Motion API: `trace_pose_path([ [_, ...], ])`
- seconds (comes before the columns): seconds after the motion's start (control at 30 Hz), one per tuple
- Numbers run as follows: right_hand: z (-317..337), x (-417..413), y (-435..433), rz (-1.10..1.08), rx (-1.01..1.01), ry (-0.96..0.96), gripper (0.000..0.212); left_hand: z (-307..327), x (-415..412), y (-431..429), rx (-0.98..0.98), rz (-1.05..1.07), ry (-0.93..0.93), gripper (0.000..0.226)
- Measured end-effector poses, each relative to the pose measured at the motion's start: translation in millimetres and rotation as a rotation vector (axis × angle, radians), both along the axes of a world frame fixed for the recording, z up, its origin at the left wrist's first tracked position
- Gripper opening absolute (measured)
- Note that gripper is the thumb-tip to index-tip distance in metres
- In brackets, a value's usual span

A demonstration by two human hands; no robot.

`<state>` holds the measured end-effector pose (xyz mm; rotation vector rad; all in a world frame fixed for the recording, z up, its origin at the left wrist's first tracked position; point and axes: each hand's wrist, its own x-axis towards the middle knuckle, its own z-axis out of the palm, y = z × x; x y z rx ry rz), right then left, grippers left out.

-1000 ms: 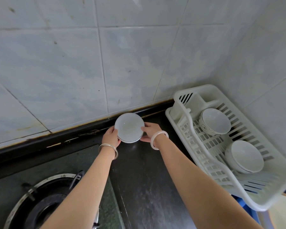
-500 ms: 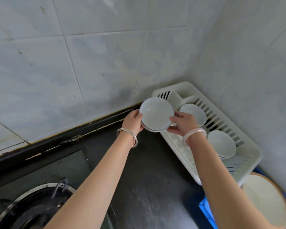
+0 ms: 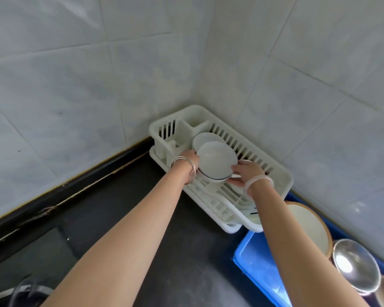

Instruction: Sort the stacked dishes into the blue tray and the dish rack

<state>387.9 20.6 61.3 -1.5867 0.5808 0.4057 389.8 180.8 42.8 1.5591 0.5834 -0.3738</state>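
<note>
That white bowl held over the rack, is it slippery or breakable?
The white bowl looks glossy, so probably slick. It seems stiff ceramic, likely to chip if dropped on the dish rack. The left hand and right hand both hold its rim, hinting at weight.

The white bowl, with a thin dark line at its rim, is tilted over the white slotted dish rack; the left hand and right hand hold its sides. The blue tray lies just beside the rack and carries a brown-rimmed plate.
</note>
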Motion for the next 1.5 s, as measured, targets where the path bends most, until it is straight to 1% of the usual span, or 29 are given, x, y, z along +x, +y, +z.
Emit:
trace_pose_path([
  [0.07,-12,0,-5,-0.040,0.010,0.032,0.035,-8,9,-5,0.070,-0.076,0.027,0.034],
  [0.17,-28,-1,-8,-0.059,0.008,0.066,0.033,-22,21,-8,0.145,-0.157,0.110,0.022],
  [0.23,-37,-2,-8,-0.063,0.004,0.080,0.031,-28,28,-8,0.188,-0.188,0.154,0.025],
  [0.3,-44,-2,-8,-0.065,-0.001,0.095,0.022,-29,32,-9,0.250,-0.245,0.161,0.027],
  [0.37,-50,-1,-9,-0.048,-0.010,0.107,0.015,-29,36,-10,0.296,-0.296,0.168,0.022],
  [0.4,-52,-1,-9,-0.033,-0.018,0.110,0.017,-28,37,-10,0.312,-0.321,0.184,0.019],
  [0.43,-55,-2,-9,-0.014,-0.032,0.114,0.020,-29,38,-10,0.329,-0.348,0.195,0.020],
  [0.53,-57,-6,-9,0.038,-0.070,0.134,0.021,-30,42,-11,0.373,-0.438,0.204,0.037],
  [0.57,-57,-7,-9,0.043,-0.074,0.136,0.020,-29,43,-13,0.396,-0.468,0.203,0.039],
  [0.63,-56,-8,-10,0.042,-0.083,0.129,0.019,-29,43,-14,0.455,-0.509,0.197,0.038],
  [0.77,-57,-8,-11,0.026,-0.082,0.152,0.024,-30,44,-15,0.492,-0.567,0.193,0.036],
  [0.83,-56,-9,-11,0.079,-0.139,0.177,0.027,-32,47,-13,0.498,-0.578,0.166,0.035],
  [0.87,-55,-9,-11,0.103,-0.159,0.181,0.027,-33,48,-13,0.492,-0.564,0.143,0.030],
  [0.93,-54,-10,-11,0.114,-0.157,0.186,0.029,-31,47,-14,0.485,-0.513,0.089,0.010],
  [0.97,-53,-11,-11,0.107,-0.145,0.195,0.033,-29,45,-14,0.496,-0.499,0.065,0.007],
  [1.0,-52,-12,-10,0.094,-0.121,0.205,0.037,-29,43,-14,0.504,-0.495,0.040,0.008],
  [1.1,-47,-18,-7,0.070,-0.063,0.221,0.041,-27,36,-16,0.578,-0.515,-0.006,0.027],
  [1.17,-45,-22,-6,0.058,-0.044,0.219,0.042,-24,31,-18,0.638,-0.526,-0.026,0.027],
  [1.27,-35,-28,-9,0.013,0.002,0.210,0.033,-25,25,-20,0.666,-0.485,-0.038,0.031],
  [1.3,-24,-32,-11,-0.013,0.022,0.181,0.028,-24,23,-21,0.673,-0.471,-0.043,0.033],
  [1.37,6,-44,-21,-0.053,0.066,0.025,0.027,-23,22,-22,0.674,-0.418,-0.057,0.035],
  [1.43,53,-63,-38,-0.066,0.136,-0.257,0.028,-17,20,-25,0.616,-0.328,-0.088,0.036],
  [1.5,111,-95,-68,-0.056,0.248,-0.618,0.025,-20,4,-28,0.607,-0.227,-0.131,0.036],
])
